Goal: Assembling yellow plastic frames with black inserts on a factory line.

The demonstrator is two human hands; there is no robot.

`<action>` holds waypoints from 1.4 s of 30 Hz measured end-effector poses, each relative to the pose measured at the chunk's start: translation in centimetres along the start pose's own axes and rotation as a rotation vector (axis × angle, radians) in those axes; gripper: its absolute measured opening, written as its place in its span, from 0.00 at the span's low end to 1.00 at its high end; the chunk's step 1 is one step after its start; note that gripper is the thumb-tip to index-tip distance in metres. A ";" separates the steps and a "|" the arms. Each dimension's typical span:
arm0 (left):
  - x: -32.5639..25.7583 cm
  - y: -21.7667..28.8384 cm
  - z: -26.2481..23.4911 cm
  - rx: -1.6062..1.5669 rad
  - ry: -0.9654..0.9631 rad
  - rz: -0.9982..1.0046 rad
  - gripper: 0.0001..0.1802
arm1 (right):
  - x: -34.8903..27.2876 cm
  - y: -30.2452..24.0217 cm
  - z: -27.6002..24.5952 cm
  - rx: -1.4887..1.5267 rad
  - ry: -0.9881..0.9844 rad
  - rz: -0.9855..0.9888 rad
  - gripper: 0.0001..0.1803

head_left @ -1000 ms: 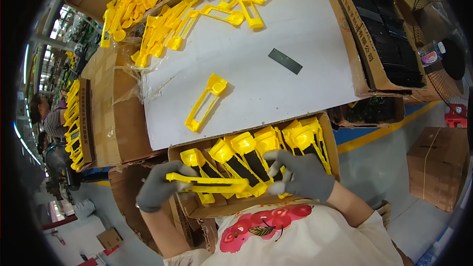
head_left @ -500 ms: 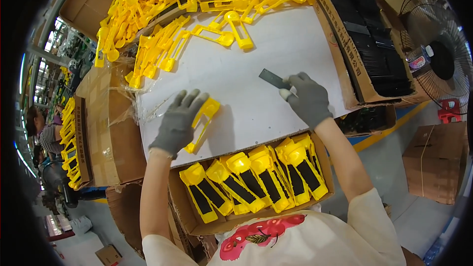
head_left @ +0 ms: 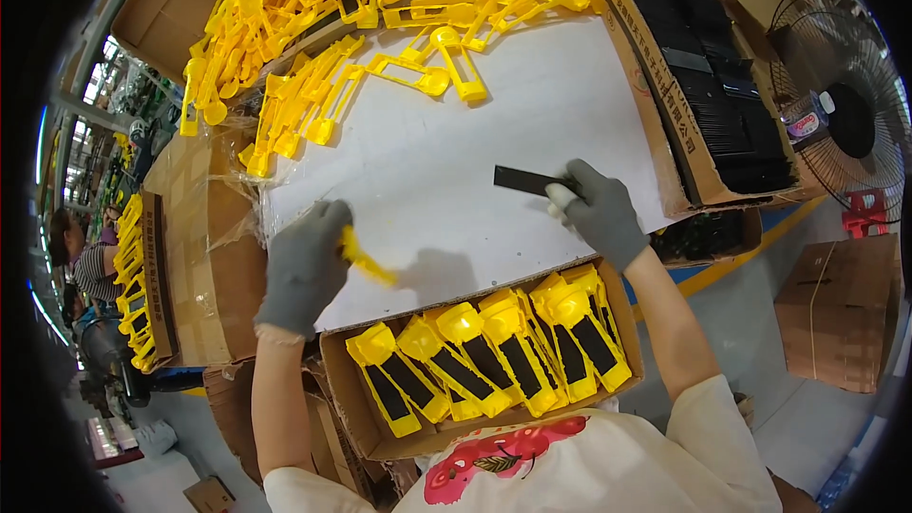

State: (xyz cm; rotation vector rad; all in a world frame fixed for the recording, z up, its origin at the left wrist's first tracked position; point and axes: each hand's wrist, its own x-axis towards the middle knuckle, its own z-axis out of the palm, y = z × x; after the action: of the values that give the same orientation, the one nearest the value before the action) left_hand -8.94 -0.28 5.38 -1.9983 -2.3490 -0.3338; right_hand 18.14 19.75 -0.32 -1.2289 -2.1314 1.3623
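Observation:
My left hand, in a grey glove, is closed on a yellow plastic frame, whose free end is smeared by motion. Between the thumb and fingers of my gloved right hand is a flat black strip, pointing left over the white work surface. Close to my body stands an open cardboard box holding several yellow frames with black strips set in them. Loose yellow frames lie at the far side of the surface.
A large heap of yellow frames fills the back. At the right are a carton of black strips, a fan and a closed carton on the floor. Another person sits far left beside more frames.
My left hand has moved left and slightly down, turning the yellow frame edge-on. My right hand has shifted slightly down, and the black strip is now nearer level.

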 end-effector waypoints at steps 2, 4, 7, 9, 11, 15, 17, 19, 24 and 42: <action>-2.6 -0.4 -2.0 -0.463 0.046 -0.187 0.05 | -2.4 -0.8 -0.2 0.215 -0.013 -0.092 0.09; -4.5 1.5 -2.4 -0.961 0.013 -0.567 0.06 | -5.5 -2.4 -0.6 0.373 -0.090 -0.123 0.08; -6.3 5.0 -0.5 -1.374 -0.114 -0.688 0.13 | -8.8 -4.3 -0.3 0.289 -0.167 -0.291 0.09; -6.5 7.6 0.8 -1.599 -0.070 -0.746 0.13 | -9.8 -4.7 0.3 0.165 -0.230 -0.334 0.11; -7.2 9.6 0.8 -1.734 -0.036 -0.790 0.13 | -9.9 -4.7 1.2 0.112 -0.217 -0.335 0.11; -8.1 10.5 1.8 -1.786 -0.057 -0.734 0.14 | -10.1 -4.6 1.4 -0.045 -0.210 -0.339 0.09; -8.0 10.7 1.9 -1.781 -0.091 -0.733 0.14 | -10.4 -4.8 1.3 -0.082 -0.187 -0.313 0.09; -8.0 11.1 2.1 -1.800 -0.093 -0.748 0.14 | -10.6 -4.9 1.4 -0.174 -0.148 -0.371 0.08; -8.7 11.7 2.0 -1.763 -0.059 -0.763 0.14 | -11.7 -6.2 1.3 -0.233 -0.126 -0.396 0.08; -10.3 10.5 -0.4 -1.481 -0.195 -0.651 0.11 | -13.1 -2.4 3.5 -0.065 -0.250 -0.283 0.07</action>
State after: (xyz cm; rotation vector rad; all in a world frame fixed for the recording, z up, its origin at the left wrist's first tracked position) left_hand 2.99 -8.81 5.53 -1.1945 -3.1187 -2.5651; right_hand 22.20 6.82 2.17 -0.7703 -2.4243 1.3886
